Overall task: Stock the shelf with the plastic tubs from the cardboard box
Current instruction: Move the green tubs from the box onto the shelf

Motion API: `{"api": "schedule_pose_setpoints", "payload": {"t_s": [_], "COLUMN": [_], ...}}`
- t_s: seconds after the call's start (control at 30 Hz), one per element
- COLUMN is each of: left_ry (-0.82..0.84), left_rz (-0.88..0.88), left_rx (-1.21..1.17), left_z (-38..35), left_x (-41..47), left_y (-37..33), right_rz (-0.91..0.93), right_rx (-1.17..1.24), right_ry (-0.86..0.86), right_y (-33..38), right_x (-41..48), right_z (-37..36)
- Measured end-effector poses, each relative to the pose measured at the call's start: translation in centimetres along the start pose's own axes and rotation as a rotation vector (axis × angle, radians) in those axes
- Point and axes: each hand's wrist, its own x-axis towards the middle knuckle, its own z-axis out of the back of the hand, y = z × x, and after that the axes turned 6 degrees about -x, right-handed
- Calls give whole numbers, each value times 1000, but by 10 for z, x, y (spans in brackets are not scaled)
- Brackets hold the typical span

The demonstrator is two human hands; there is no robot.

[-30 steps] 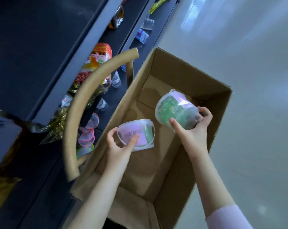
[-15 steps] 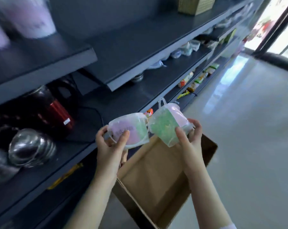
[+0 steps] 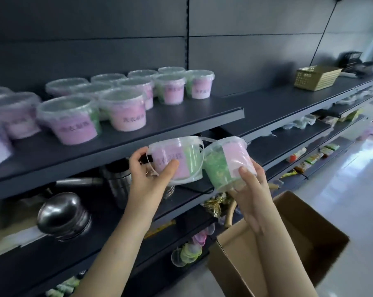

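Note:
My left hand [image 3: 148, 174] grips a clear plastic tub [image 3: 179, 159] with a pink and green label, held upright just below the front edge of the dark top shelf [image 3: 181, 121]. Beside it, my right hand [image 3: 248, 189] holds a second tub [image 3: 226, 163], tilted, its green side facing me. The two tubs touch each other. Several matching tubs [image 3: 125, 108] stand in rows on that top shelf. The open cardboard box [image 3: 305, 228] sits on the floor at the lower right, under my right forearm.
Steel bowls [image 3: 62, 213] and a steel pot [image 3: 119, 179] fill the shelf below. A gold basket [image 3: 317, 78] stands on the shelf further right. Snack packets [image 3: 310, 157] line lower shelves. Glossy floor [image 3: 352, 189] lies to the right.
Both hands lifted the two tubs out of the box and up to shelf height. My view rose from the box to the top shelf with its rows of tubs.

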Motion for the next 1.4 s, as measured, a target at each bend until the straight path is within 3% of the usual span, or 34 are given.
{"api": "schedule_pose_setpoints", "payload": {"t_s": [0.1, 0.27, 0.4, 0.53, 0.8, 1.07, 1.17, 1.4], "left_ry": [5, 51, 99, 60, -54, -180, -234, -523], "left_rz": [-43, -137, -197, -276, -379, -446, -458, -592], "left_rx": [1, -19, 26, 100, 261, 420, 564, 1256], "left_z": [24, 38, 35, 18, -36, -66, -73, -83], "left_x": [-7, -8, -1, 16, 68, 107, 116, 123], "left_y": [-22, -50, -66, -71, -54, -16, -12, -15], "right_rz": [40, 199, 240, 338, 556, 630, 692, 708], "right_rx": [8, -254, -307, -297, -502, -658, -690, -773], "right_ry": [74, 134, 206, 229, 149, 156, 175, 318], "right_y": [4, 25, 36, 48, 82, 63, 59, 50], "right_x": [-11, -12, 0, 18, 103, 179, 198, 235], "right_z": [-22, -39, -43, -48, -44, -32, -31, -26]}}
